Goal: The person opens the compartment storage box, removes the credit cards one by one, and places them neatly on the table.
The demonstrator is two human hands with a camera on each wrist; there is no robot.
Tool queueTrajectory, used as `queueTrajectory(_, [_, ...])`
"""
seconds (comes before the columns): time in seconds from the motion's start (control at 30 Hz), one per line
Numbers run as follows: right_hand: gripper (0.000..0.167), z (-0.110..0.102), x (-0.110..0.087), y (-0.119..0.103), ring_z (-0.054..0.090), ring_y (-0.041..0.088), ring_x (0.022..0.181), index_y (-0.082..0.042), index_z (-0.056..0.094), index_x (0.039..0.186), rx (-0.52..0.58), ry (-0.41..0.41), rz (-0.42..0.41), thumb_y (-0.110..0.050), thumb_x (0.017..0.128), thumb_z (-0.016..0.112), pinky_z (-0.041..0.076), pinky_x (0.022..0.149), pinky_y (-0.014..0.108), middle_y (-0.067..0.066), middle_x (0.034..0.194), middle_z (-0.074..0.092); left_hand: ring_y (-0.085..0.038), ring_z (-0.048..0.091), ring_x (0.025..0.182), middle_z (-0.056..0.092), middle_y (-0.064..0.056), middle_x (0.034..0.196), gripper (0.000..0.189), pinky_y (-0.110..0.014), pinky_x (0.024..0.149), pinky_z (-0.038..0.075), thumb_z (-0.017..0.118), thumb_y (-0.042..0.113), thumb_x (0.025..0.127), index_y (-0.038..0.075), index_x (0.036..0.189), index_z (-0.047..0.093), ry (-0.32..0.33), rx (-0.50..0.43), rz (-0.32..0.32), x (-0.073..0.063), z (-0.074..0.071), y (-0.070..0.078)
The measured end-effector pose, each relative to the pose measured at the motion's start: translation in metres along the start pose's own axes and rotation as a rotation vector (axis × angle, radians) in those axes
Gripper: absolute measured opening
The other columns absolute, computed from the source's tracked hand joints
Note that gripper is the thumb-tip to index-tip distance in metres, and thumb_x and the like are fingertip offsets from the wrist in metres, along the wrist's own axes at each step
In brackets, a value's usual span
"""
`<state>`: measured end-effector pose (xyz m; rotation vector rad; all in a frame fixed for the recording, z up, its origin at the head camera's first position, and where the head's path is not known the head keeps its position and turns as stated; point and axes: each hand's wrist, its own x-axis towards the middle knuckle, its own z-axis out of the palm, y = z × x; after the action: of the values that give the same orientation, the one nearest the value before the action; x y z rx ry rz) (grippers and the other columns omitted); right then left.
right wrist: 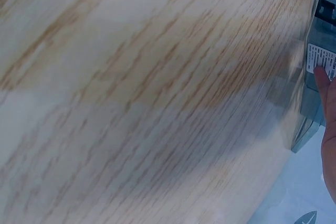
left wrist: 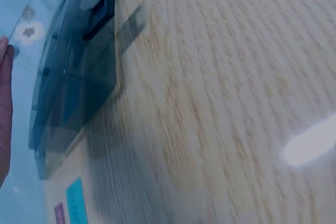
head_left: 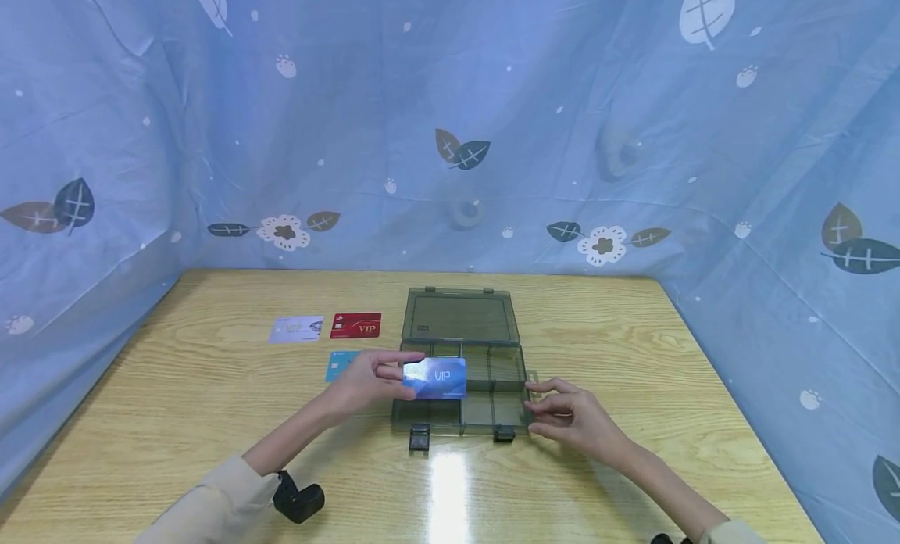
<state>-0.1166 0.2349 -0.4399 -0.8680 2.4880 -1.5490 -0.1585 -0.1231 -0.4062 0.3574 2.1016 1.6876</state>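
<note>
A blue VIP card (head_left: pixel 439 378) is pinched between the thumb and fingers of my left hand (head_left: pixel 369 384), held above the left part of a transparent grey compartment box (head_left: pixel 512 411). The box lies on the table with its lid (head_left: pixel 460 316) folded back and its two latches toward me. My right hand (head_left: pixel 573 419) touches the box's right side with its fingertips. In the right wrist view, a fingertip meets a white printed label (right wrist: pixel 321 60) on that side. The left wrist view shows the box (left wrist: pixel 73 77) from its left, with the card nearly edge-on.
Left of the box lie a silver VIP card (head_left: pixel 295 330), a red VIP card (head_left: pixel 356 325) and a light blue card (head_left: pixel 339 364) partly hidden by my left hand. The wooden table (head_left: pixel 211 419) ends at a blue patterned cloth (head_left: pixel 394 137) behind and at the sides.
</note>
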Motion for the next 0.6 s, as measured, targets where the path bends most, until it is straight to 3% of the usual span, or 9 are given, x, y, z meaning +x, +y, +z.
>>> queueTrajectory(0.17, [0.024,0.000,0.000,0.000,0.064,0.033,0.100,0.009,0.069,0.100,0.007,-0.002,0.002,-0.007,0.082,0.074,0.053,0.080,0.027,0.028,0.120,0.053,-0.013,0.044,0.067,0.040,0.003,0.058,0.054,-0.030,0.071,0.039,0.077,0.014,0.081,0.010,0.131,0.060,0.009,0.030,0.015,-0.007,-0.009,-0.004])
queueTrajectory(0.37, [0.024,0.000,0.000,-0.002,0.064,0.034,0.100,0.009,0.069,0.100,0.007,-0.013,0.001,-0.008,0.083,0.073,0.053,0.080,0.028,0.028,0.121,0.052,-0.012,0.044,0.067,0.039,0.003,0.059,0.056,-0.030,0.073,0.041,0.076,0.015,0.082,0.009,0.134,0.057,0.001,0.033,0.029,-0.013,-0.018,-0.007])
queueTrajectory(0.4, [0.024,0.000,0.000,-0.002,0.064,0.034,0.100,0.009,0.069,0.100,0.009,-0.014,0.004,-0.007,0.083,0.073,0.053,0.080,0.028,0.028,0.121,0.052,-0.011,0.047,0.068,0.045,0.002,0.060,0.056,-0.029,0.074,0.043,0.076,0.014,0.082,0.008,0.135,0.056,-0.003,0.027,0.024,-0.014,-0.020,-0.008])
queueTrajectory(0.5, [0.024,0.000,0.000,-0.002,0.063,0.034,0.101,0.009,0.069,0.100,0.015,-0.015,0.010,-0.007,0.083,0.073,0.053,0.080,0.028,0.028,0.121,0.052,-0.012,0.060,0.083,0.068,-0.007,0.078,0.057,-0.028,0.078,0.048,0.074,0.014,0.084,0.006,0.137,0.053,-0.013,0.014,0.014,-0.016,-0.024,-0.009])
queueTrajectory(0.6, [0.024,0.000,0.000,-0.003,0.063,0.035,0.101,0.009,0.069,0.100,0.020,-0.014,0.017,-0.007,0.083,0.074,0.053,0.080,0.028,0.028,0.121,0.052,-0.021,0.064,0.101,0.070,-0.015,0.107,0.058,-0.029,0.083,0.049,0.073,0.016,0.086,0.005,0.138,0.051,-0.009,0.014,-0.001,-0.018,-0.027,-0.010])
